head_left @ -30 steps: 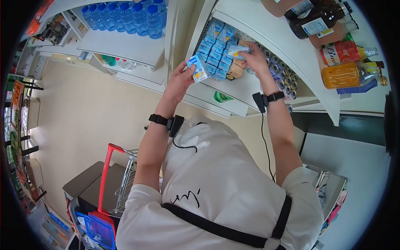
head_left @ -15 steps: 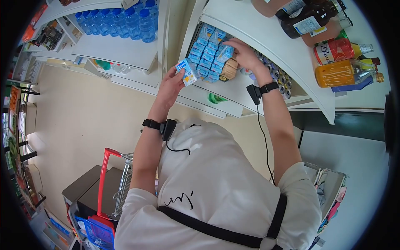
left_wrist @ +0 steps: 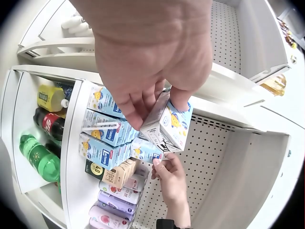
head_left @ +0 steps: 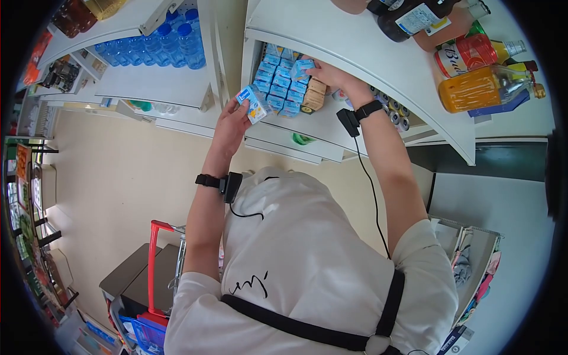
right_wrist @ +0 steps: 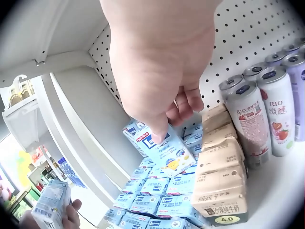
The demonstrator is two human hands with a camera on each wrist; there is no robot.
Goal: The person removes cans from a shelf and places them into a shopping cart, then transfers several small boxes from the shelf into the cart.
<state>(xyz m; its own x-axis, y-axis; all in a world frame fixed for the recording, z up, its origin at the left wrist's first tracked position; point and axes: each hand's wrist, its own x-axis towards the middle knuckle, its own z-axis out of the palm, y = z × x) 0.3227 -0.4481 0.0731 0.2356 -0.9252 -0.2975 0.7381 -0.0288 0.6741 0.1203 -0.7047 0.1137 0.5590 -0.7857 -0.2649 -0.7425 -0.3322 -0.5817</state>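
My left hand (head_left: 229, 123) grips a light-blue soymilk carton (head_left: 255, 104), thumb on one face and fingers behind, held just in front of the shelf. The left wrist view shows this carton (left_wrist: 170, 125) tilted, its end facing down. Inside the shelf, my right hand (head_left: 332, 77) pinches another soymilk carton (right_wrist: 167, 151), with the thumb on its printed "Soymilk" face. That carton is tilted over the back part of the packed rows of blue soymilk cartons (right_wrist: 145, 204). A row of brown milk cartons (right_wrist: 221, 172) stands right beside them.
White and purple drink cans (right_wrist: 248, 121) stand right of the brown cartons. Above runs a white upper shelf (head_left: 331, 29) carrying bottles (head_left: 473, 92). Blue-capped water bottles (head_left: 190, 44) fill a neighbouring shelf at left. A red-handled cart (head_left: 152, 266) is at the person's left side.
My right hand has moved its carton leftward and deeper, from over the brown cartons to the back of the blue rows. My left hand keeps its carton in front. The head view has shifted slightly.
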